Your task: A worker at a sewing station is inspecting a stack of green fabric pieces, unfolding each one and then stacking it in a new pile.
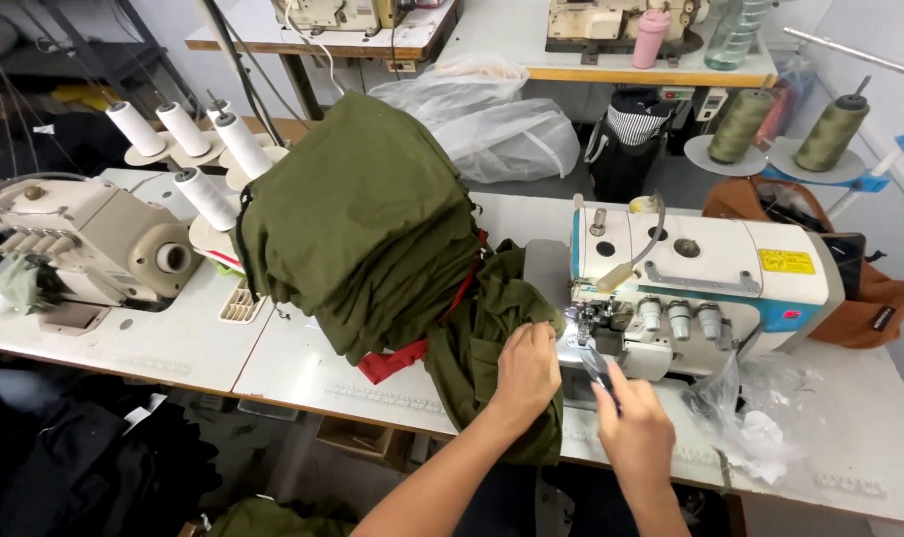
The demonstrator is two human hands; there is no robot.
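Note:
My left hand [528, 370] rests on a piece of olive green fabric [482, 338] at the left side of a white and blue overlock sewing machine [701, 273]. My right hand [633, 430] pinches a small dark tool, perhaps tweezers [597, 366], pointed at the needle area [583, 323] of the machine. A tall stack of folded olive green fabric [362, 219] lies just left of my hands, with a red strap [397, 358] under it.
A second beige sewing machine [84, 244] stands at the left with white thread cones [208, 149]. Olive thread cones [790, 129] stand at the right, above a brown bag [870, 298]. Clear plastic [750, 418] lies right of the machine. A pink cup [651, 38] sits on the far table.

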